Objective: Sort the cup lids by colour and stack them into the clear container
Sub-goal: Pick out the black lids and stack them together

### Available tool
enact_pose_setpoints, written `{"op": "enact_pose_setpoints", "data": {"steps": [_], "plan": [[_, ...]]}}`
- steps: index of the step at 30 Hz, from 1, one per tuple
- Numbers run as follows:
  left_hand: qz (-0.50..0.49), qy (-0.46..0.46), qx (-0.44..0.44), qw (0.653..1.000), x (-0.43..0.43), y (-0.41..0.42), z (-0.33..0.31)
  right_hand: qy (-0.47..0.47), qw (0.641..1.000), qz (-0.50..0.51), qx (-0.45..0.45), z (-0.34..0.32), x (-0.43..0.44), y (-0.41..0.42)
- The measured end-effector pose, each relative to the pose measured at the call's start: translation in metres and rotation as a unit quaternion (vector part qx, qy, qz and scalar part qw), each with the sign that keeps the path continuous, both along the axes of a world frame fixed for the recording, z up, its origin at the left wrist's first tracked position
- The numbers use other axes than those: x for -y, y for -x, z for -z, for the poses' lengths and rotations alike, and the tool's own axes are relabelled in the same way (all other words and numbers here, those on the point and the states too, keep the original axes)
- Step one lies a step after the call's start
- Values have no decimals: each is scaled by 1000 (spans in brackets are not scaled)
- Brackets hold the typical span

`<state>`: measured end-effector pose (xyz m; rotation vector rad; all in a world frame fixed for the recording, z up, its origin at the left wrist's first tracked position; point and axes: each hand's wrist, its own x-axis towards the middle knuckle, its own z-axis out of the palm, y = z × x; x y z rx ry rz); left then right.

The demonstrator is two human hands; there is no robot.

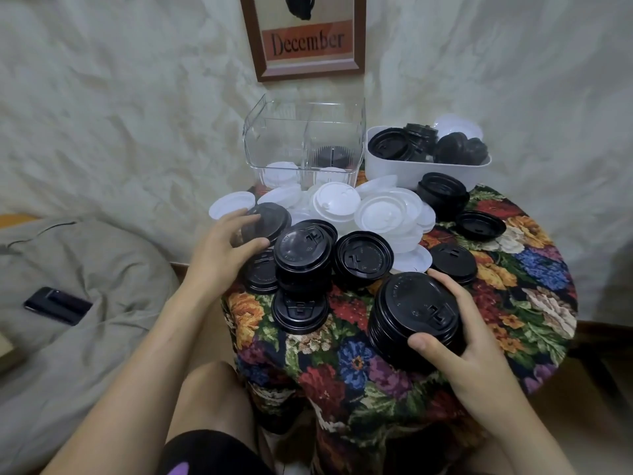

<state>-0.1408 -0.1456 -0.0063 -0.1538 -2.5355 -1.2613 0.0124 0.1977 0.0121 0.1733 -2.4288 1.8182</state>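
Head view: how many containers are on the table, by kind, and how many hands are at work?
Clear container: 1
White bin: 1
Hands: 2; left hand grips a black lid, right hand holds a black lid stack
Total: 4

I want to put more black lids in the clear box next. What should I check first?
1. Grip of right hand on the stack of black lids: ok.
2. Stack shows only black: ok.
3. Hold of left hand on the loose black lid: ok.
4. Top of clear container open: ok.
5. Room above the black lid already inside: ok.
6. Whether white lids share that compartment: cannot tell.
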Motion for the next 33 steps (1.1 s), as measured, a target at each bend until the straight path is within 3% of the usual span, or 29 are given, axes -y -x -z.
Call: {"op": "enact_pose_setpoints", "data": {"steps": [10, 14, 18, 22, 29, 33], "plan": [[-31, -94, -72, 992, -9, -12, -34, -1, 1000, -2, -1, 2, -1, 0], [47, -137, -83, 986, -45, -39, -60, -7, 1000, -3, 0, 4, -2, 2], [190, -65, -42, 979, -99, -76, -67, -5, 1000, -7, -3, 5, -3, 3], [263, 11, -5, 965, -128, -94, -58, 0, 1000, -17, -17, 4, -2, 2], [285, 54, 19, 957, -138, -99, -53, -3, 1000, -1, -16, 9, -6, 3], [279, 16, 27, 960, -142, -105, -47, -4, 1000, -15, -25, 8, -8, 2]]}}
